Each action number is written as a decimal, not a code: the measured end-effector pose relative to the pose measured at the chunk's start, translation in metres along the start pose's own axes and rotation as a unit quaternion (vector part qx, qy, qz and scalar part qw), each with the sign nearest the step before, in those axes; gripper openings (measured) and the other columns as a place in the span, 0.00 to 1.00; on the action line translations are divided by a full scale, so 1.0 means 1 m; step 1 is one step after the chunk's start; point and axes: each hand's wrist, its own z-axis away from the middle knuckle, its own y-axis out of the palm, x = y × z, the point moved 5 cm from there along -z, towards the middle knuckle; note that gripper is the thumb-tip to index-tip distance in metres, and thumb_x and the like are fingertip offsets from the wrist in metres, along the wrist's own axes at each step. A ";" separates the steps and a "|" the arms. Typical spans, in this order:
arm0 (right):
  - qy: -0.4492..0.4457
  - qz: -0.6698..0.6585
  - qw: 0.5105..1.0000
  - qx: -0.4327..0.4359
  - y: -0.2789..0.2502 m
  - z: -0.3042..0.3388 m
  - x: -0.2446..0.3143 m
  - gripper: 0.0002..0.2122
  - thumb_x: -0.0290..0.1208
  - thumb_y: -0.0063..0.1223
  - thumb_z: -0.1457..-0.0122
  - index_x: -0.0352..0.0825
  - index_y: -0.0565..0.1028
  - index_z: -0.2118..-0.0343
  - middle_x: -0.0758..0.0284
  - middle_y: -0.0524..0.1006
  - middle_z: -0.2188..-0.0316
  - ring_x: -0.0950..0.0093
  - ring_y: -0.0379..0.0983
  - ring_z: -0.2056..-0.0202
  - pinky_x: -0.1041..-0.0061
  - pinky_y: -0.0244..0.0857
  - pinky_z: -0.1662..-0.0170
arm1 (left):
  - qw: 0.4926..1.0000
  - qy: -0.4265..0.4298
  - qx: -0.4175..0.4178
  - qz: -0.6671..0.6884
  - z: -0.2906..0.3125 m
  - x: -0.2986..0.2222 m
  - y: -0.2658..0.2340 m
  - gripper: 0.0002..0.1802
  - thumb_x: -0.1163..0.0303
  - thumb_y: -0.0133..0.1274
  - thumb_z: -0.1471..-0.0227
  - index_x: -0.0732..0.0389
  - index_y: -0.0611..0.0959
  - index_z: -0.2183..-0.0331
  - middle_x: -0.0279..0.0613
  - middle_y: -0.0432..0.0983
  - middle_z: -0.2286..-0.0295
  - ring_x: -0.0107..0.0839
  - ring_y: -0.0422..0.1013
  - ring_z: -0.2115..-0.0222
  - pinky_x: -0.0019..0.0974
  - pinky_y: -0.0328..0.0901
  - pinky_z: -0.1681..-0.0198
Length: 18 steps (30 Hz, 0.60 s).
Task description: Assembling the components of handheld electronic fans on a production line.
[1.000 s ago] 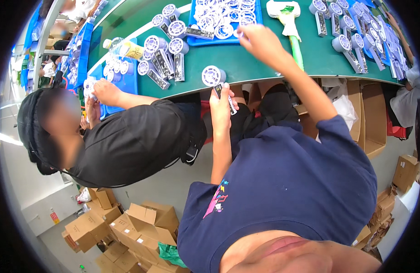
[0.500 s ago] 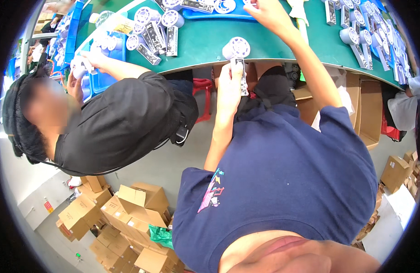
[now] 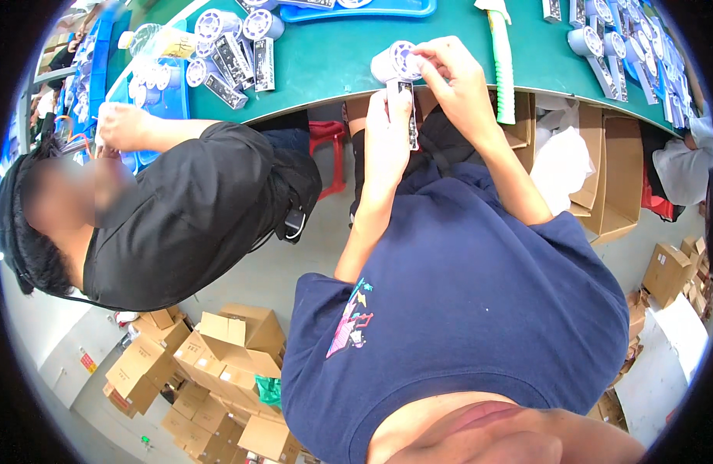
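Observation:
My left hand (image 3: 387, 131) is wrapped round the handle of a pale lilac fan-like device (image 3: 393, 64). Its round, spoked head points up and away from me at the near edge of the green table. A black-and-white strip shows along the handle, partly behind my fingers. At the right side of that head, my right hand (image 3: 458, 77) has thumb and fingertips pinched against the spoked face. Whatever sits between those fingertips is too small to make out.
A blue tray (image 3: 372, 11) lies at the far side. Similar devices are heaped left (image 3: 231, 62) and right (image 3: 631, 54). A pale green ribbed tube (image 3: 502, 69) hangs over the table edge. A co-worker (image 3: 186, 209) sits at left; cardboard boxes (image 3: 619, 178) stand under the table.
My right hand has come back from the blue tray to the device's head. My left hand still holds the handle. The co-worker's hand has risen toward their face.

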 end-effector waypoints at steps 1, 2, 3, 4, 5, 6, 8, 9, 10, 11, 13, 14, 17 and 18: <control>0.001 -0.001 1.000 0.003 0.000 0.003 0.004 0.12 0.27 0.57 0.43 0.32 0.77 0.56 0.63 0.72 0.66 0.74 0.73 0.69 0.78 0.68 0.65 | 1.000 0.006 -0.001 0.007 0.000 0.000 0.000 0.19 0.56 0.51 0.38 0.64 0.75 0.58 0.31 0.70 0.75 0.16 0.66 0.79 0.22 0.62 0.80; -0.011 0.010 1.000 0.003 -0.001 0.006 0.013 0.12 0.25 0.57 0.43 0.31 0.77 0.56 0.64 0.73 0.64 0.76 0.73 0.67 0.78 0.69 0.63 | 1.000 0.005 -0.003 0.008 0.000 -0.002 0.001 0.19 0.56 0.51 0.38 0.64 0.75 0.58 0.31 0.70 0.75 0.16 0.66 0.79 0.22 0.62 0.80; -0.024 0.020 1.000 0.003 -0.002 0.007 0.018 0.11 0.23 0.58 0.43 0.31 0.77 0.57 0.64 0.73 0.62 0.78 0.72 0.65 0.79 0.69 0.61 | 1.000 0.013 -0.001 0.007 0.000 -0.005 0.001 0.19 0.56 0.51 0.38 0.64 0.75 0.58 0.31 0.70 0.75 0.16 0.66 0.80 0.22 0.62 0.80; -0.023 0.019 1.000 0.006 -0.003 0.008 0.017 0.11 0.23 0.58 0.43 0.31 0.77 0.57 0.64 0.73 0.62 0.78 0.72 0.65 0.79 0.69 0.61 | 1.000 0.021 0.000 0.007 0.000 -0.006 0.002 0.19 0.56 0.51 0.38 0.63 0.75 0.58 0.31 0.71 0.75 0.16 0.66 0.80 0.22 0.62 0.80; -0.024 0.024 0.999 0.008 -0.004 0.009 0.015 0.12 0.23 0.59 0.43 0.30 0.76 0.56 0.65 0.73 0.62 0.78 0.72 0.65 0.80 0.69 0.60 | 1.000 0.020 -0.002 0.008 0.000 -0.005 0.001 0.19 0.56 0.51 0.38 0.63 0.75 0.58 0.31 0.71 0.75 0.16 0.66 0.80 0.22 0.62 0.80; -0.026 0.028 0.999 0.011 -0.005 0.009 0.014 0.13 0.22 0.59 0.44 0.30 0.75 0.55 0.66 0.73 0.62 0.79 0.71 0.65 0.80 0.68 0.59 | 1.000 0.013 0.000 0.008 0.001 -0.003 0.001 0.19 0.56 0.51 0.38 0.63 0.75 0.58 0.31 0.70 0.75 0.16 0.66 0.80 0.22 0.62 0.80; 0.016 -0.068 0.997 -0.017 -0.002 0.010 0.002 0.13 0.23 0.60 0.44 0.30 0.75 0.56 0.66 0.73 0.63 0.79 0.71 0.66 0.80 0.68 0.61 | 1.000 0.005 0.002 0.009 0.002 -0.002 0.001 0.19 0.56 0.51 0.38 0.63 0.75 0.58 0.31 0.70 0.75 0.15 0.65 0.80 0.23 0.62 0.80; 0.057 -0.162 0.984 -0.047 -0.002 0.010 -0.006 0.13 0.24 0.60 0.45 0.30 0.75 0.56 0.66 0.74 0.64 0.79 0.71 0.67 0.80 0.67 0.63 | 1.000 0.002 0.000 -0.007 0.003 -0.004 0.002 0.18 0.58 0.49 0.38 0.64 0.74 0.58 0.32 0.70 0.76 0.17 0.65 0.81 0.25 0.61 0.80; 0.050 -0.156 0.985 -0.054 -0.003 0.010 -0.005 0.14 0.23 0.61 0.46 0.30 0.75 0.56 0.68 0.74 0.63 0.80 0.70 0.66 0.80 0.67 0.62 | 1.000 0.000 -0.002 -0.024 0.004 -0.006 0.002 0.16 0.59 0.48 0.37 0.64 0.73 0.59 0.33 0.69 0.78 0.18 0.64 0.81 0.27 0.60 0.80; 0.049 -0.156 0.985 -0.051 -0.001 0.010 -0.008 0.14 0.23 0.61 0.46 0.30 0.75 0.56 0.68 0.74 0.63 0.80 0.70 0.66 0.80 0.67 0.62 | 1.000 -0.001 -0.004 -0.023 0.004 -0.005 0.001 0.16 0.59 0.48 0.37 0.64 0.73 0.59 0.33 0.69 0.78 0.18 0.64 0.81 0.27 0.60 0.80; 0.008 -0.113 0.992 -0.048 -0.001 0.010 -0.009 0.14 0.23 0.61 0.46 0.30 0.75 0.57 0.68 0.74 0.63 0.80 0.71 0.66 0.80 0.67 0.62 | 0.999 0.012 0.001 -0.041 0.004 -0.004 0.002 0.16 0.59 0.48 0.37 0.64 0.73 0.59 0.34 0.69 0.78 0.19 0.65 0.81 0.28 0.60 0.80; 0.008 -0.113 0.992 -0.047 -0.001 0.011 -0.009 0.14 0.23 0.61 0.46 0.30 0.75 0.57 0.68 0.74 0.63 0.80 0.71 0.66 0.80 0.67 0.62 | 0.999 0.012 0.000 -0.041 0.004 -0.004 0.001 0.16 0.59 0.48 0.37 0.64 0.73 0.59 0.34 0.69 0.78 0.19 0.65 0.81 0.28 0.60 0.80; 0.020 -0.099 0.995 -0.010 0.003 0.012 -0.009 0.13 0.22 0.58 0.42 0.29 0.72 0.54 0.70 0.72 0.62 0.82 0.67 0.62 0.83 0.64 0.55 | 0.999 0.012 0.006 -0.037 0.005 -0.004 0.001 0.16 0.60 0.48 0.37 0.64 0.73 0.59 0.34 0.69 0.78 0.19 0.65 0.81 0.28 0.60 0.80; 0.009 -0.097 0.995 -0.028 0.003 0.012 -0.009 0.13 0.23 0.60 0.44 0.30 0.74 0.57 0.68 0.73 0.62 0.81 0.69 0.64 0.81 0.66 0.59 | 0.999 0.019 0.003 -0.038 0.005 -0.003 0.001 0.16 0.60 0.48 0.37 0.64 0.73 0.59 0.34 0.69 0.78 0.19 0.65 0.81 0.28 0.60 0.79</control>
